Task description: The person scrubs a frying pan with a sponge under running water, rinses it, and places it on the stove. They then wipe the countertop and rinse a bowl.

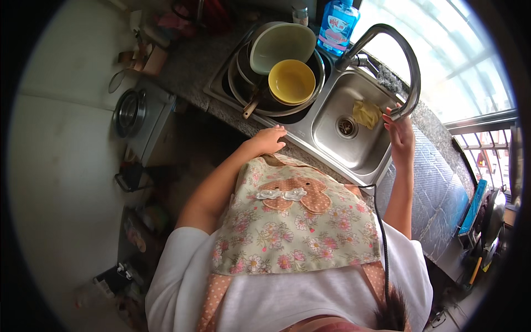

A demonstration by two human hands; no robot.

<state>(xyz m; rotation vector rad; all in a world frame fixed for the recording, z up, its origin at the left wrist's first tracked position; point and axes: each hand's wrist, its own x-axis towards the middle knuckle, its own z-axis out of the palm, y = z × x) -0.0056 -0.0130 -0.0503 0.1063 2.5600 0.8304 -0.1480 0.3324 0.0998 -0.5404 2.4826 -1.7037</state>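
My left hand (270,139) rests on the front edge of the counter by the steel sink's rim, with nothing seen in it. My right hand (399,133) is raised at the spout end of the chrome faucet (411,70), its fingers apart and touching or just beside the nozzle. Under the spout, a yellow cloth (366,113) lies in the right sink basin (332,139), next to the drain strainer (347,127). In the left basin, a yellow bowl (292,81) and a pale green bowl (283,47) sit on larger metal bowls, beside a brown handle (250,108). No running water is visible.
A blue soap bottle (338,27) and a small jar (300,15) stand behind the sink. Steel scouring wool (388,79) lies behind the faucet base. Foil-like sheeting (429,186) covers the area to the right, with pans (493,216) farther right.
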